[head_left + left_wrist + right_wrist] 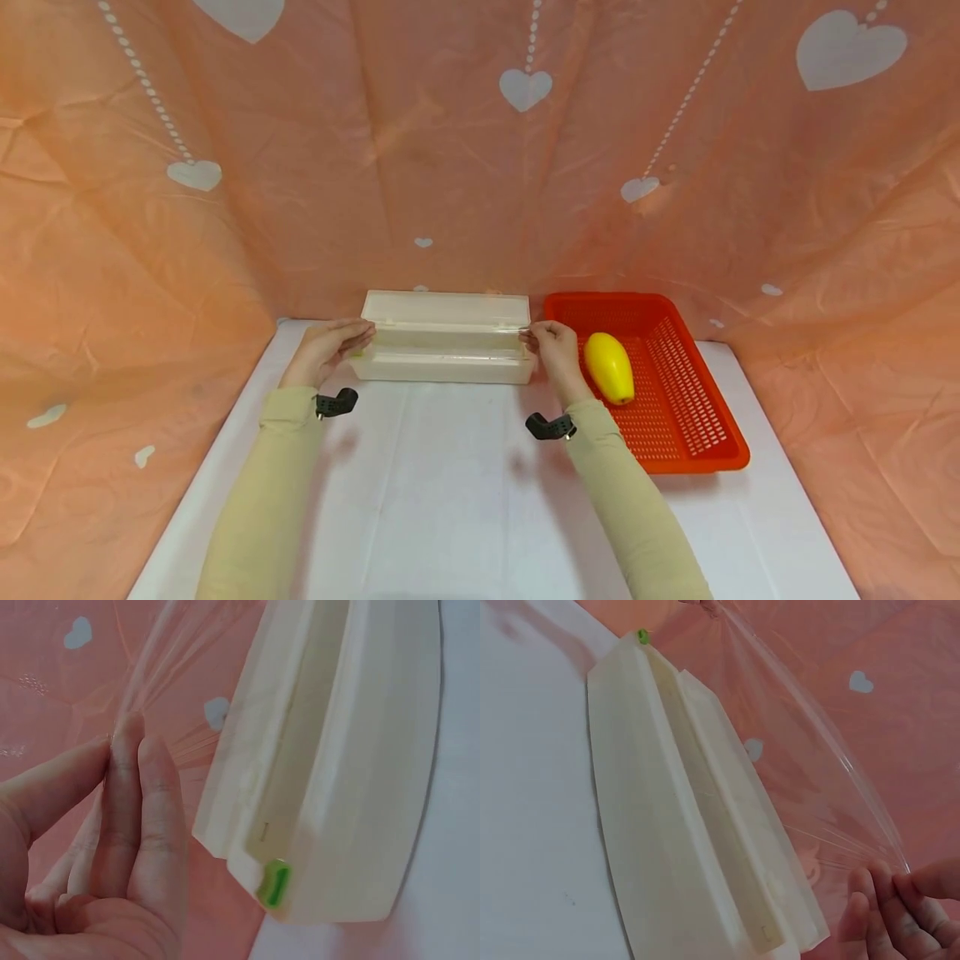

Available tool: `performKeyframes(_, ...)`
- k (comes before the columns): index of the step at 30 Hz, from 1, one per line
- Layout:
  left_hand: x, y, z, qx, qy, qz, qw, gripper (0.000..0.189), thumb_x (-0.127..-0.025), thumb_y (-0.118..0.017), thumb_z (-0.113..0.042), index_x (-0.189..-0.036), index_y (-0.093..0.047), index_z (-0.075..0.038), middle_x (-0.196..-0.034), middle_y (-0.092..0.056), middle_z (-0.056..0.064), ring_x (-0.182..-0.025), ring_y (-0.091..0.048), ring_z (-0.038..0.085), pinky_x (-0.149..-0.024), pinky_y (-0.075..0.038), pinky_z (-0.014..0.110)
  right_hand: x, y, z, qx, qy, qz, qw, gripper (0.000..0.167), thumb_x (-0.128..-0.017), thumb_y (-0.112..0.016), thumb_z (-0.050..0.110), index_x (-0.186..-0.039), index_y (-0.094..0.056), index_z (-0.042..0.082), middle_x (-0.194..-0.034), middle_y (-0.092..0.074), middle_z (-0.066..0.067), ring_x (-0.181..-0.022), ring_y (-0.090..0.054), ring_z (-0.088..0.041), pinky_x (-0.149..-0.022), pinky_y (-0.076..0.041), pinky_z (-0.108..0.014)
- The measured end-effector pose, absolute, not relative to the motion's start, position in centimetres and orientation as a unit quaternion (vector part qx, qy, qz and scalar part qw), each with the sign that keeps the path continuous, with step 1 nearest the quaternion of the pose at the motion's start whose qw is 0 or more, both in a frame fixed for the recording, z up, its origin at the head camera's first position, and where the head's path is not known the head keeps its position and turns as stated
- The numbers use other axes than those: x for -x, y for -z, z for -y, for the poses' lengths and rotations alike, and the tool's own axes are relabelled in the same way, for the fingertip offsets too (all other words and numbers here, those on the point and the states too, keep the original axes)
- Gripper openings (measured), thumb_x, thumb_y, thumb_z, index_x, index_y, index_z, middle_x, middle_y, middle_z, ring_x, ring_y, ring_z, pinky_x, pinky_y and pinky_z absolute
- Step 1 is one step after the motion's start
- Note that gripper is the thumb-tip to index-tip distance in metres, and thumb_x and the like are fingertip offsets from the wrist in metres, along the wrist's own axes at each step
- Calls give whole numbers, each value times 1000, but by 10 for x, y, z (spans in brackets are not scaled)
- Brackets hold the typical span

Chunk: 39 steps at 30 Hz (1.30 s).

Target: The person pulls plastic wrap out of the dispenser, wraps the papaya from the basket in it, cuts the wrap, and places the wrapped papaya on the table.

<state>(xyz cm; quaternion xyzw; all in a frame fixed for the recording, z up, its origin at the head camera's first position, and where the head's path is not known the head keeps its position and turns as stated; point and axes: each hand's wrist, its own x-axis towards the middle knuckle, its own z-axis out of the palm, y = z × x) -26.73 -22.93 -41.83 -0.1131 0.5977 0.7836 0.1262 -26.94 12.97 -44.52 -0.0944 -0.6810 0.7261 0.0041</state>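
A long, off-white cling film dispenser box (442, 372) lies at the back of the table with its lid (447, 308) raised. Clear cling film (832, 750) stretches up over the box between my two hands. My left hand (327, 348) pinches one corner of the film between thumb and fingertips, past the box's left end. At the right end, my right hand (557, 354) pinches the other corner the same way. The film's upper edge looks taut in the right wrist view. A small green piece (276, 883) sits on the left end of the box.
To the right stands a red plastic basket (697, 392) with mesh walls, close beside my right hand. A yellow oblong fruit (609, 368) lies in it. White cloth (442, 483) covers the table. An orange-pink curtain (450, 183) with white hearts hangs right behind the box.
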Motion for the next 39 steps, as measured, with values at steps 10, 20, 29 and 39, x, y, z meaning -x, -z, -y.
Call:
performKeyframes(10, 271, 410, 231, 68, -761, -635, 114, 46, -95, -59, -5, -135, -43, 11, -99, -71, 1, -99, -66, 15, -99, -44, 34, 269, 431, -133, 89, -714, 695, -3, 27, -101, -51, 16, -114, -59, -6, -109, -65, -18, -110, -58, -37, -94, -49, -36)
performKeyframes(20, 270, 396, 231, 57, -763, -634, 111, 44, -96, -55, -2, -135, -41, 14, -103, -69, 7, -94, -67, 14, -101, -41, 37, 273, 419, -132, 67, -723, 687, 21, 24, -100, -51, 10, -112, -59, -10, -106, -65, -20, -105, -61, -36, -86, -53, -28)
performKeyframes(29, 266, 383, 233, 49, -763, -634, 118, 42, -96, -54, 0, -134, -41, 15, -118, -63, 17, -96, -67, 15, -102, -40, 37, 277, 408, -131, 58, -713, 699, 10, 26, -100, -51, 12, -112, -59, -9, -106, -65, -19, -104, -62, -34, -86, -53, -27)
performKeyframes(39, 271, 379, 233, 67, -773, -622, 109, 21, -96, -55, 0, -116, -59, 6, -95, -71, 6, -97, -67, 18, -100, -42, 37, 283, 402, -131, 51, -709, 703, 10, 24, -100, -52, 14, -110, -60, -6, -106, -67, -18, -99, -65, -29, -90, -52, -38)
